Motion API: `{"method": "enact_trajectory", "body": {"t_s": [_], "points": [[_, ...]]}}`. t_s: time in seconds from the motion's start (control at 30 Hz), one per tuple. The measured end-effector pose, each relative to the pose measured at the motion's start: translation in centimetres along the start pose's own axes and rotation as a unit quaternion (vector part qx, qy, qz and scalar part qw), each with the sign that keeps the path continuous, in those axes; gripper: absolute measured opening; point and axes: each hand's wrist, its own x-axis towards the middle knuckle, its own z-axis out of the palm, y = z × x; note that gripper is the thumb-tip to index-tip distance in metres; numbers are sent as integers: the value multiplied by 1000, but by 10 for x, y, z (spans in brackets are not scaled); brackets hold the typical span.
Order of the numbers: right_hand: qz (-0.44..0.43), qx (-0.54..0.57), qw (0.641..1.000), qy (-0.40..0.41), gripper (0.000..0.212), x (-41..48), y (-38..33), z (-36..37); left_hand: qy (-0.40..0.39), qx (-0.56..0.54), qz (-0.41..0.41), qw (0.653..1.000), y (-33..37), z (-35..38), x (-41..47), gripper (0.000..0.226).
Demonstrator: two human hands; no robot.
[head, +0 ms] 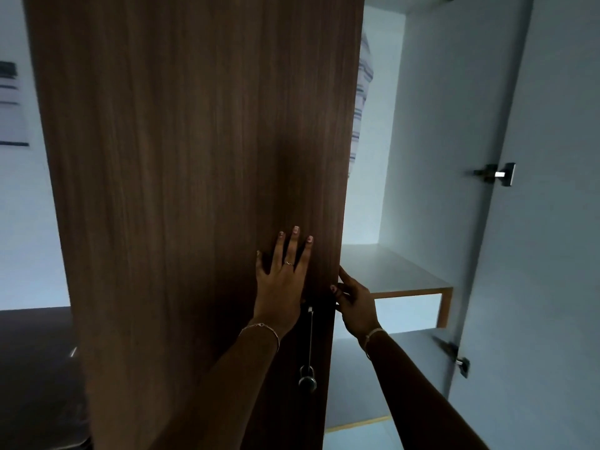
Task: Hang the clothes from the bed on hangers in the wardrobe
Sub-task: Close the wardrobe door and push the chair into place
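Note:
A dark brown wooden wardrobe door (194, 157) fills the middle of the view, swung partly across the opening. My left hand (282, 277) lies flat on its front with fingers straight and spread, just above the metal bar handle (309, 345). My right hand (355, 303) grips the door's right edge, fingers curled round it. Behind that edge, a white garment with dark stripes (362, 92) hangs inside the wardrobe, mostly hidden by the door. No hanger shows clearly.
The wardrobe's white interior (431, 141) is open on the right, with a wood-edged shelf (406, 277) at hand height. A second door (552, 222) stands open at far right on metal hinges (496, 173). Dark furniture (35, 368) sits lower left.

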Motion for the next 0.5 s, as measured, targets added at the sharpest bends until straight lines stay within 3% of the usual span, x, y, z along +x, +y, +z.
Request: {"method": "enact_trajectory", "body": {"t_s": [0.5], "points": [[-3, 27, 1000, -13, 34, 73, 44, 14, 25, 38, -18, 999, -5, 42, 43, 120]]}}
